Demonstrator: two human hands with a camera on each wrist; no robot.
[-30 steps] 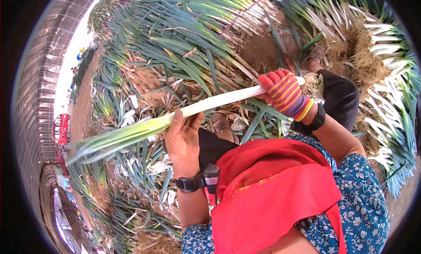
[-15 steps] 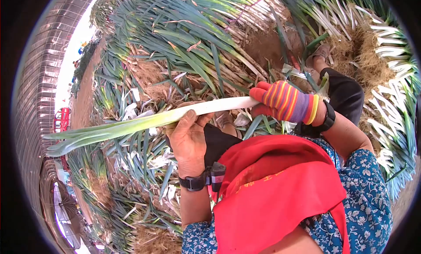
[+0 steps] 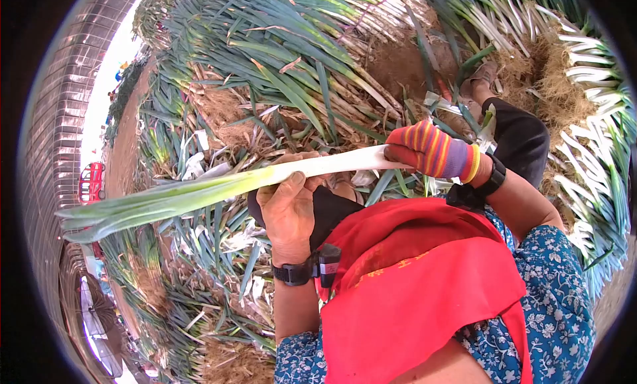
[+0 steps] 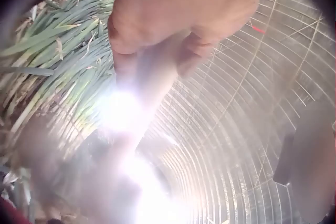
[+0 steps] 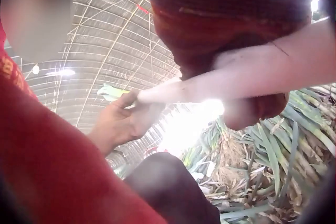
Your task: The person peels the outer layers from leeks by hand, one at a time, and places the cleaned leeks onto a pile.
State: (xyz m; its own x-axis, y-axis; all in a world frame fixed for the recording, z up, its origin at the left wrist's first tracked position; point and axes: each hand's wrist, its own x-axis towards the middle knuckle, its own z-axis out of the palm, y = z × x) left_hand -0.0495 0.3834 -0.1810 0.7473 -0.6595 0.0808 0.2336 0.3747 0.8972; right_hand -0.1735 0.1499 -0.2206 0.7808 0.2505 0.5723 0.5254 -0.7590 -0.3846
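one leek [image 3: 338, 161] is held crosswise in front of the body: the bare left hand [image 3: 289, 211] grasps it partway along, near where white shades to green; the gloved right hand [image 3: 432, 152] grips its white end. the green leaves [image 3: 152, 206] extend past the left hand; piled leeks [image 3: 285, 72] lie beyond.

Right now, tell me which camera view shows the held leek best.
The head view: it shows the leek clearly, from green leaf tips to where the right hand grips the white shaft. The left wrist view shows mostly a glare-washed stretch; the right wrist view shows the white shaft close up, with little green.
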